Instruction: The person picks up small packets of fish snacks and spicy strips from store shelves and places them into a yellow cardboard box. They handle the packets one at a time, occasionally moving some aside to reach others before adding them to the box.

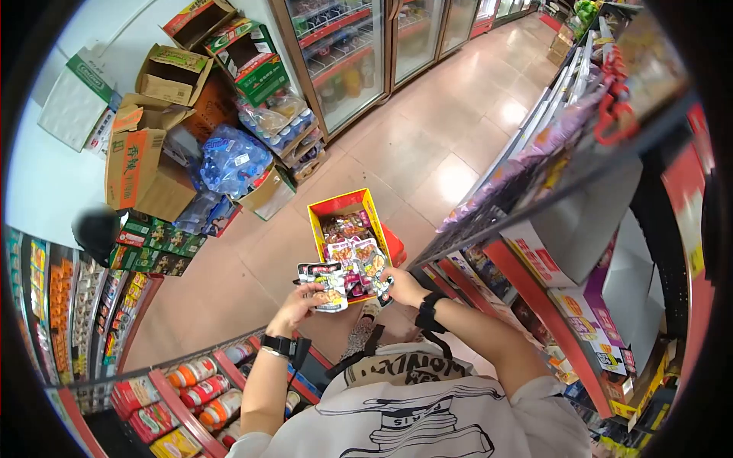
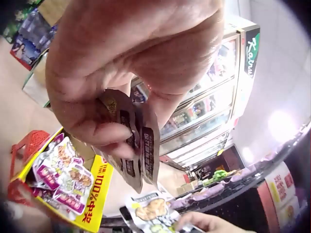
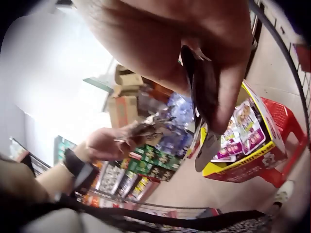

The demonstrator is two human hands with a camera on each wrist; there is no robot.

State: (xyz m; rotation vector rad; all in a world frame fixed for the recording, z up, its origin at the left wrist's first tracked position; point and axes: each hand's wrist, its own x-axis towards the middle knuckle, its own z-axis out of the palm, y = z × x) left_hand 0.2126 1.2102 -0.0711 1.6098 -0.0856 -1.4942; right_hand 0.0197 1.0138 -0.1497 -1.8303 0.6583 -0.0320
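My left hand pinches at least two flat snack packets, white and black on their fronts. Their dark printed backs show pressed together between fingers and thumb in the left wrist view. My right hand grips similar snack packets by the edge, seen almost edge-on in the right wrist view. Both hands are over the near end of an open yellow and red carton. Inside it lie several white and purple snack packets, partly hidden from above by the held ones.
The carton rests on a red plastic stool. Shelves rise close on my right, and bottles line a rack at my near left. Cardboard boxes and wrapped bottles are stacked ahead left, beside glass-door fridges.
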